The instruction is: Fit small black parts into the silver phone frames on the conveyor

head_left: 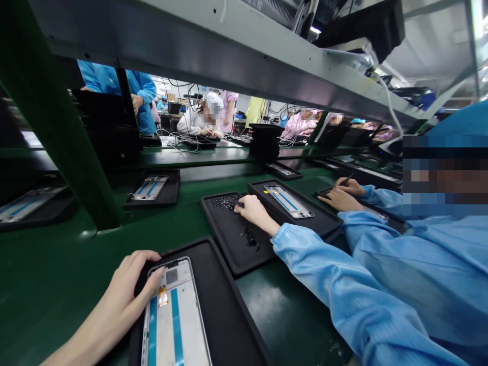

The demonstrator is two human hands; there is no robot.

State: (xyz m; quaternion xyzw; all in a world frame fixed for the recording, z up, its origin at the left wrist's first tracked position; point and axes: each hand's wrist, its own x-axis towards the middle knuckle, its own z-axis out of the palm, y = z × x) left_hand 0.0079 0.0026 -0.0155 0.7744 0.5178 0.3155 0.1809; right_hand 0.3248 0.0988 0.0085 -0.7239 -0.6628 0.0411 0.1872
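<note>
My left hand curls round the far left corner of a black tray, the fingers at its rim. Its thumb rests on the upper edge of a silver phone frame lying in that tray, which bears blue strips and a small copper-coloured flex piece. My right hand, in a blue sleeve, reaches over a second black tray. Its fingertips are pinched together beside many tiny parts; whatever lies between them is too small to make out. Small black pieces lie nearer in that same tray.
On the green bench are more trays with phone frames, one beyond my right hand, another at left. A green post and an overhead metal beam cross the view. A co-worker's hands are close on the right.
</note>
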